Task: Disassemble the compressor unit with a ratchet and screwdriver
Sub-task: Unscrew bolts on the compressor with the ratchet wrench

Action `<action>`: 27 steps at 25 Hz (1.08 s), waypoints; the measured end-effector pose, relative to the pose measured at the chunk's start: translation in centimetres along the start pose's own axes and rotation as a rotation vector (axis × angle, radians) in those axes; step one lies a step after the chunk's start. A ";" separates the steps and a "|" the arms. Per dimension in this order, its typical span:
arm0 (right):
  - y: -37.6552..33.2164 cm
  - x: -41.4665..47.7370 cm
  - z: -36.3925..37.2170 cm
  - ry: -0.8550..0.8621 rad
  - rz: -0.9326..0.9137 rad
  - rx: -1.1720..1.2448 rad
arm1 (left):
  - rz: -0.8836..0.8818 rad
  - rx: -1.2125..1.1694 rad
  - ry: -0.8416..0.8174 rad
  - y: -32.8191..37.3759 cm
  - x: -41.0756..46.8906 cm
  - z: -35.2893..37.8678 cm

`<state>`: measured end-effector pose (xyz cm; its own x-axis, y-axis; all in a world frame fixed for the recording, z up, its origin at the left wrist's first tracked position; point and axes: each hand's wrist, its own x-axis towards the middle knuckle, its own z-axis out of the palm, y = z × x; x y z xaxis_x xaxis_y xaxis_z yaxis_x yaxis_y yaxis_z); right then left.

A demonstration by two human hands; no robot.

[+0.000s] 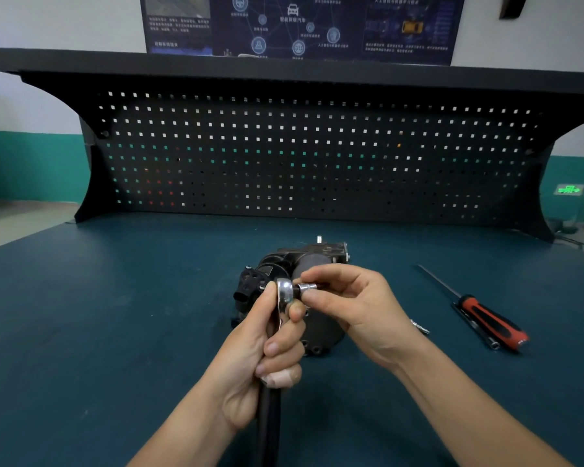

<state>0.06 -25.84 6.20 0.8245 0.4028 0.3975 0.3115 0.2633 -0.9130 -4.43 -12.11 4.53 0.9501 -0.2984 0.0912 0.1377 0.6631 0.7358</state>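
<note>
The black compressor unit (284, 264) lies on the dark green bench top, partly hidden behind both hands. My left hand (267, 352) grips the ratchet (285, 291) by its handle, the chrome head held upright in front of the compressor. My right hand (351, 305) pinches the small chrome socket (307, 287) that sits at the right side of the ratchet head. A red and black screwdriver (486, 320) lies on the bench to the right, tip pointing away from me.
A thin metal bar (476, 326) lies beside the screwdriver. A small metal bit (418, 326) rests on the bench by my right wrist. A black pegboard (317, 153) under a shelf stands along the bench's far edge.
</note>
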 end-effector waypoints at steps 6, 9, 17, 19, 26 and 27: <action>-0.2 -0.1 0.1 0.017 -0.020 -0.005 | 0.006 -0.003 -0.012 0.1 -0.2 0.0; -0.2 0.1 0.3 0.134 -0.053 0.117 | 0.074 -0.125 -0.004 0.5 -0.1 -0.1; 0.2 0.0 0.5 0.052 0.129 0.173 | 0.054 0.081 -0.055 -0.1 -0.3 -0.1; 0.3 0.1 0.5 0.051 0.124 0.167 | 0.060 0.119 -0.035 -0.2 -0.3 0.0; 0.8 0.0 0.6 0.063 0.100 0.177 | 0.061 0.147 0.001 -0.2 -0.1 -0.1; 0.9 0.0 0.6 0.065 0.085 0.177 | 0.057 0.133 -0.002 -0.2 -0.1 -0.1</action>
<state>-0.01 -25.07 5.44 0.8748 0.3739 0.3081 0.1569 0.3829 -0.9104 -4.51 -12.15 4.25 0.9548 -0.2641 0.1363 0.0451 0.5820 0.8119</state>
